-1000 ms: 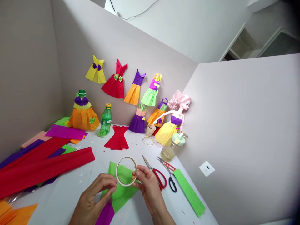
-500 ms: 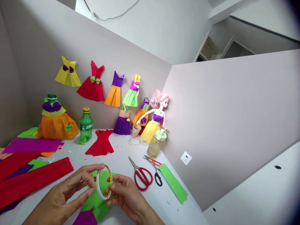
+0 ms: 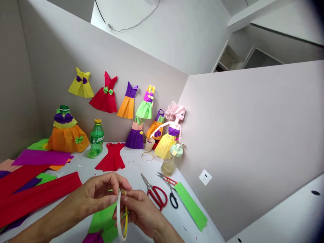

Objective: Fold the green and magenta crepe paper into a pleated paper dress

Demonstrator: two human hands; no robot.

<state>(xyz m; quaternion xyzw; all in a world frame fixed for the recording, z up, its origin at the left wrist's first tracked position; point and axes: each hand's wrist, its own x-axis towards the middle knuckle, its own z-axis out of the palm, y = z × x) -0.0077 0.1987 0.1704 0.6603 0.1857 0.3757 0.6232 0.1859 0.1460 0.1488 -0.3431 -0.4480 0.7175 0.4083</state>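
In the head view my right hand (image 3: 145,209) holds a thin roll of tape (image 3: 118,216), white outside with a yellow inner ring, standing on edge. My left hand (image 3: 103,192) curls over the roll's top, thumb and fingertips closed against its rim; whether a tape end lies between them is too small to tell. Beneath both hands lies a piece of green crepe paper (image 3: 105,219) joined to a magenta piece (image 3: 93,237), both partly hidden by the hands and roll.
Right of my hands lie red-handled scissors (image 3: 157,195), black-handled scissors (image 3: 173,199) and a green strip (image 3: 191,206). Behind are a red paper dress (image 3: 111,158), another tape ring (image 3: 147,156), a glass jar (image 3: 168,166), a doll (image 3: 173,131) and a green bottle (image 3: 97,136). Red crepe paper (image 3: 45,197) lies left.
The tape roll has moved lower and turned more edge-on. My left hand has shifted right and closed in on the roll's top, near my right fingers. The view has tilted slightly.
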